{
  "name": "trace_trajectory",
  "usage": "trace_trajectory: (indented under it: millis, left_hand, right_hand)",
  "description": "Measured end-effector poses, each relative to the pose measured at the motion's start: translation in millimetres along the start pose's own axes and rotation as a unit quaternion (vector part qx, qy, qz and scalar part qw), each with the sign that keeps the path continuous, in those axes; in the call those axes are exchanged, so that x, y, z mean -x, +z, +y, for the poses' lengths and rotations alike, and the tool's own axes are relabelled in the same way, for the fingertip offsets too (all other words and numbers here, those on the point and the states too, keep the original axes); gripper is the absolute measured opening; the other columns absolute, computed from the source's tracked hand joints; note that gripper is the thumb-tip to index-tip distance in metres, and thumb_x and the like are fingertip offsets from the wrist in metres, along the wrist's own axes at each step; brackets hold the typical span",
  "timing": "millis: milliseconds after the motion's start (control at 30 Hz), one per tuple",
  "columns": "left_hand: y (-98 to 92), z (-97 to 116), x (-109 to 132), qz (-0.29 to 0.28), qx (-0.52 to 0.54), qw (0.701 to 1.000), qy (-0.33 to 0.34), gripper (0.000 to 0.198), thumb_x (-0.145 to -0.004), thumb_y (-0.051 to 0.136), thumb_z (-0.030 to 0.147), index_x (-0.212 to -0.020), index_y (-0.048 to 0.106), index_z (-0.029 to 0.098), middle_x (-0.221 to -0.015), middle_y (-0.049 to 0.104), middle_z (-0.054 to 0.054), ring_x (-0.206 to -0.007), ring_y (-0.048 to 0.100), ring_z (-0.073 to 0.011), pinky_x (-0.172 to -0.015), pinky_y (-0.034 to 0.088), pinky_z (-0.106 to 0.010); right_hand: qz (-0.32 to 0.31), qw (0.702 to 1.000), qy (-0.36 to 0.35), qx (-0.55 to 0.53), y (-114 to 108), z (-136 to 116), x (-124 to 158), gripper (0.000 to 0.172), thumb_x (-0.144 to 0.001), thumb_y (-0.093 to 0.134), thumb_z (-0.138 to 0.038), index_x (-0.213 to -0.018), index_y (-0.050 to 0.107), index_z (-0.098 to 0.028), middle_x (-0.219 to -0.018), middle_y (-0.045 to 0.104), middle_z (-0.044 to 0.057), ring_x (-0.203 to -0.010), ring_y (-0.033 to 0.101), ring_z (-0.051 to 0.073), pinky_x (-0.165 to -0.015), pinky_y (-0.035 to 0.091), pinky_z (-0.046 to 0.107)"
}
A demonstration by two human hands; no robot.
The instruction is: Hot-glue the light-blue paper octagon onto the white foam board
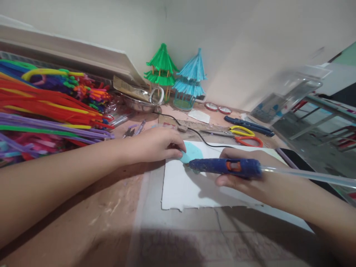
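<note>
A pale wall (236, 40) rises behind the table (111, 211).

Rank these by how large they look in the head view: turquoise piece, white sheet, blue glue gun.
1. White sheet, largest even though partly covered
2. Blue glue gun, counting only its visible part
3. Turquoise piece, smallest

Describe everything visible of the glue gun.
The glue gun has a dark blue body that looks like scuffed plastic, with an orange part showing through an opening in its side. A clear glue stick sticks out of its rear end. The right hand grips it over the white sheet, nose pointing to picture left at the light-blue piece. The hand hides its handle; whether the tip touches the piece is unclear.
</note>
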State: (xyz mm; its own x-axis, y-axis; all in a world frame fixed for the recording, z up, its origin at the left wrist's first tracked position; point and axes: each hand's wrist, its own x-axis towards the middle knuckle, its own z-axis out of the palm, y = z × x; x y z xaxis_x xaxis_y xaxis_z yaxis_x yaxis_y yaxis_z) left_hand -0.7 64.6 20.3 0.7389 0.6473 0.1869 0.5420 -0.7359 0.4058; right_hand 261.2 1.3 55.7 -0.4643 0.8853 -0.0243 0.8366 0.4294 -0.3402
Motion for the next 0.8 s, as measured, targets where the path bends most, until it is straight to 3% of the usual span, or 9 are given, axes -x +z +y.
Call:
trace_trajectory:
  millis: [200, 467, 667, 800]
  left_hand:
    - [0.2, 1, 0, -0.003, -0.003, 1.000, -0.002, 0.011, -0.090, 0.067, 0.023, -0.094, 0.078, 0.020, -0.089, 0.074, -0.001, -0.080, 0.063, -0.0141, -0.072, 0.042, -0.024]
    - [0.5, 0, 0, -0.003, -0.007, 1.000, 0.000, 0.013, -0.090, 0.066, 0.024, -0.094, 0.078, 0.021, -0.090, 0.074, -0.001, -0.083, 0.064, -0.0151, -0.074, 0.043, -0.024]
    - [-0.9, 2, 1, -0.006, -0.004, 1.000, -0.007, 0.014, -0.090, 0.065, 0.023, -0.096, 0.077, 0.020, -0.091, 0.075, -0.001, -0.083, 0.065, -0.0151, -0.076, 0.044, -0.025]
    - [-1.9, 3, 1, -0.001, -0.006, 1.000, 0.000, 0.014, -0.090, 0.065, 0.024, -0.096, 0.077, 0.021, -0.089, 0.075, -0.001, -0.082, 0.065, -0.0153, -0.077, 0.045, -0.025]
  right_hand:
    - [0.049, 0.999, -0.021, 0.002, 10, 8, 2, 0.063, -0.078, 0.054, -0.087, -0.076, 0.066, -0.025, -0.053, 0.057, -0.002, -0.043, 0.044, 0.013, -0.043, 0.025, 0.026]
    - [0.054, 0.998, -0.018, 0.001, 8, 8, 1, 0.064, -0.077, 0.055, -0.087, -0.076, 0.068, -0.025, -0.052, 0.056, -0.001, -0.043, 0.045, 0.014, -0.043, 0.025, 0.026]
    - [0.035, 0.999, -0.004, 0.004, 2, 3, 2, 0.052, -0.079, 0.064, -0.077, -0.078, 0.069, -0.025, -0.055, 0.060, -0.001, -0.045, 0.049, 0.015, -0.044, 0.029, 0.026]
    - [0.023, 1.000, -0.003, 0.011, -3, 1, 6, 0.048, -0.078, 0.067, -0.074, -0.074, 0.065, -0.026, -0.049, 0.053, -0.003, -0.042, 0.045, 0.015, -0.042, 0.024, 0.026]
